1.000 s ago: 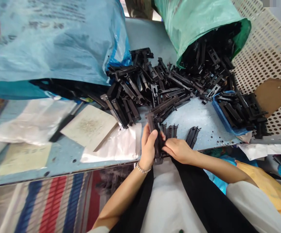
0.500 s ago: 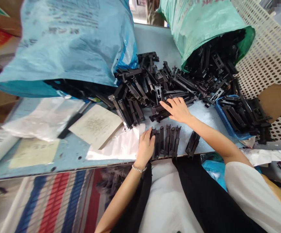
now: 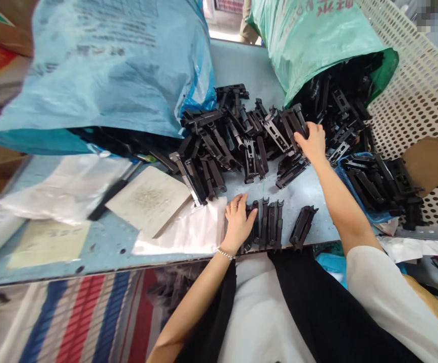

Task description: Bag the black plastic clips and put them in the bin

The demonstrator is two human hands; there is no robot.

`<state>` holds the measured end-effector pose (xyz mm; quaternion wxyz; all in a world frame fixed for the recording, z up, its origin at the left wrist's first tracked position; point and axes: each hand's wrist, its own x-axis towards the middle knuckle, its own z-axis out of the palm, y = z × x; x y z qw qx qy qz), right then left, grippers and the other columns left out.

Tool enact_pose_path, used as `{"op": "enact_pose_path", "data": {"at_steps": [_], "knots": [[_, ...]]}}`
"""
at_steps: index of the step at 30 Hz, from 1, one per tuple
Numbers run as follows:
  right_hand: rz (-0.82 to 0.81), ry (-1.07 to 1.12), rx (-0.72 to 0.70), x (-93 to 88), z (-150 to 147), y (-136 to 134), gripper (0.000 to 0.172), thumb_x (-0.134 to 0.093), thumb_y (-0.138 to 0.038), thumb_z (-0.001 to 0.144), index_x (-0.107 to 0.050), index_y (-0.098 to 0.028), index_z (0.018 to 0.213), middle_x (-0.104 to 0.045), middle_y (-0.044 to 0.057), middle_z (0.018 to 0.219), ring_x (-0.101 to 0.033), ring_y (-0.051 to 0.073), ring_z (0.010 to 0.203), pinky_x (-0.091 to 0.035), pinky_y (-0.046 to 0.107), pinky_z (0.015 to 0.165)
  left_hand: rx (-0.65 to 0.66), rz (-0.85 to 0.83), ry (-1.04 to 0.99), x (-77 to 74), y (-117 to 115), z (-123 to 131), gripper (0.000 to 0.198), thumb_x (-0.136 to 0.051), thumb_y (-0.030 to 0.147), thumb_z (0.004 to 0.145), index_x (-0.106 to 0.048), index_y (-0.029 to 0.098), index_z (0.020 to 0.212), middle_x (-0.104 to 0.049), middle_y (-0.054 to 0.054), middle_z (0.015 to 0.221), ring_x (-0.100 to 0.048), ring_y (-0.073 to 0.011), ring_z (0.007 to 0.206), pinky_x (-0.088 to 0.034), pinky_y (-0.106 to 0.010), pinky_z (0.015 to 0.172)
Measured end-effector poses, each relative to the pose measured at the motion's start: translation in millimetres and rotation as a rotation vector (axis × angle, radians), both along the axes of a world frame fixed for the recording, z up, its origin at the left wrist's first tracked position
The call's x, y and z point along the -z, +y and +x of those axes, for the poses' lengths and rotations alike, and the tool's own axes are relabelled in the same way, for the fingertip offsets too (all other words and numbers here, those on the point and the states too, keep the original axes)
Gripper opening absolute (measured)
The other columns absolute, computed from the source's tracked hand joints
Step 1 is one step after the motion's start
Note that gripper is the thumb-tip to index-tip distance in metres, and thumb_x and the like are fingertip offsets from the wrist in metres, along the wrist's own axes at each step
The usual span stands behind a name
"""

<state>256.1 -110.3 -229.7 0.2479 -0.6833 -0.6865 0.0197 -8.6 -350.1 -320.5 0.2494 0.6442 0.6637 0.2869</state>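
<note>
My right hand (image 3: 313,142) has its thumb and fingers closed around long black plastic parts (image 3: 293,123) at the right of a loose heap of similar parts (image 3: 219,141). By the table's front edge, my left hand (image 3: 238,221) lies with fingers extended and thumb apart, against the left end of a row of upright-lying black parts (image 3: 268,224). Its palm hides part of that row's left end. A smaller group of black parts (image 3: 303,227) sits to the right of the row, apart from it.
A blue bag (image 3: 120,65) and a green bag (image 3: 325,35), both with black parts inside, stand behind. At right, a blue basket (image 3: 345,186) holds more parts beside a perforated cream crate (image 3: 404,96). A pale square board (image 3: 149,199) and clear plastic bags (image 3: 188,232) lie left.
My right hand has moved away from me and to the right, from the heap's front to parts near the green bag. Some parts in the heap have shifted. My left hand moved slightly right.
</note>
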Motion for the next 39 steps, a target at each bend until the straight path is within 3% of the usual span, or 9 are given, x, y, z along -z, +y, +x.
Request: {"op": "enact_pose_path", "data": {"at_steps": [6, 12, 16, 20, 24, 27, 31, 34, 39], "knots": [[-0.108, 0.055, 0.085, -7.7, 29.7, 19.6, 0.042, -0.052, -0.047, 0.098, -0.060, -0.016, 0.124, -0.054, 0.018, 0.127, -0.059, 0.034, 0.114, -0.047, 0.054, 0.101, -0.056, -0.091, -0.038, -10.3, 6.7, 16.5, 0.058, -0.058, 0.034, 0.094, -0.047, 0.022, 0.150, -0.047, -0.016, 0.153, -0.043, -0.0374, 0.140, -0.034, -0.062, 0.116], [0.045, -0.120, -0.007, -21.1, 30.7, 19.6, 0.035, -0.038, -0.030, 0.103, -0.065, -0.011, 0.116, -0.057, 0.022, 0.127, -0.053, 0.038, 0.125, -0.045, 0.058, 0.103, -0.051, -0.019, -0.068, -24.2, 0.2, 9.1, 0.056, -0.057, 0.034, 0.093, -0.049, 0.025, 0.147, -0.046, -0.015, 0.153, -0.040, -0.0388, 0.142, -0.033, -0.064, 0.115], [0.118, -0.069, -0.062, -30.3, 32.6, 17.2, 0.046, -0.028, -0.041, 0.107, -0.065, -0.015, 0.112, -0.060, 0.018, 0.121, -0.057, 0.034, 0.116, -0.047, 0.057, 0.099, -0.049, 0.101, -0.099, -35.1, -0.3, 3.5, 0.051, -0.058, 0.033, 0.094, -0.052, 0.027, 0.144, -0.048, -0.014, 0.150, -0.043, -0.0357, 0.140, -0.031, -0.061, 0.118], [-0.008, -0.212, -0.170, -15.7, 17.4, -25.3, 0.052, -0.055, -0.060, 0.095, -0.063, -0.014, 0.119, -0.061, 0.020, 0.122, -0.056, 0.038, 0.115, -0.047, 0.058, 0.095, -0.007, 0.180, -0.141, -38.7, 2.5, 4.9, 0.049, -0.057, 0.030, 0.094, -0.052, 0.027, 0.143, -0.050, -0.014, 0.146, -0.042, -0.0318, 0.142, -0.028, -0.057, 0.121], [-0.144, -0.297, -0.213, 12.2, 8.0, -59.3, 0.048, -0.070, -0.037, 0.085, -0.063, -0.014, 0.127, -0.062, 0.021, 0.123, -0.053, 0.040, 0.119, -0.045, 0.057, 0.098, 0.026, 0.166, -0.156, -36.1, 0.7, 7.9, 0.047, -0.056, 0.030, 0.095, -0.051, 0.026, 0.142, -0.050, -0.015, 0.146, -0.042, -0.0315, 0.143, -0.027, -0.057, 0.122], [-0.161, -0.078, -0.222, 17.0, 16.5, -55.1, 0.043, -0.062, -0.020, 0.079, -0.066, -0.014, 0.122, -0.063, 0.017, 0.120, -0.058, 0.032, 0.111, -0.047, 0.051, 0.098, 0.052, 0.182, -0.162, -38.2, -1.9, 8.5, 0.046, -0.056, 0.028, 0.095, -0.052, 0.025, 0.141, -0.051, -0.015, 0.146, -0.043, -0.0316, 0.142, -0.028, -0.058, 0.122], [-0.043, 0.276, -0.232, -11.7, 21.3, -45.9, 0.038, -0.055, -0.019, 0.075, -0.067, -0.016, 0.111, -0.069, 0.011, 0.108, -0.062, 0.027, 0.104, -0.049, 0.047, 0.098, 0.100, 0.247, -0.249, -56.7, 7.9, 16.5, 0.040, -0.056, 0.028, 0.096, -0.056, 0.023, 0.135, -0.055, -0.014, 0.142, -0.047, -0.0296, 0.138, -0.033, -0.054, 0.121], [0.003, 0.456, -0.438, -45.3, -4.3, -65.7, 0.038, -0.057, -0.027, 0.081, -0.064, -0.017, 0.118, -0.071, 0.007, 0.107, -0.064, 0.023, 0.100, -0.050, 0.042, 0.095, 0.223, 0.173, -0.502, -80.9, 26.1, 33.3, 0.047, -0.062, 0.041, 0.094, -0.055, 0.023, 0.136, -0.055, -0.014, 0.143, -0.049, -0.0298, 0.137, -0.041, -0.051, 0.117], [0.012, 0.491, -0.669, -75.3, -49.6, -125.9, 0.040, -0.046, -0.049, 0.102, -0.058, -0.022, 0.128, -0.066, 0.009, 0.119, -0.063, 0.022, 0.109, -0.050, 0.039, 0.095, 0.441, -0.288, -1.187, -114.6, 34.9, 52.5, 0.057, -0.060, 0.060, 0.092, -0.050, 0.021, 0.132, -0.067, -0.012, 0.120, -0.072, -0.0219, 0.088, -0.061, -0.031, 0.067]]}}
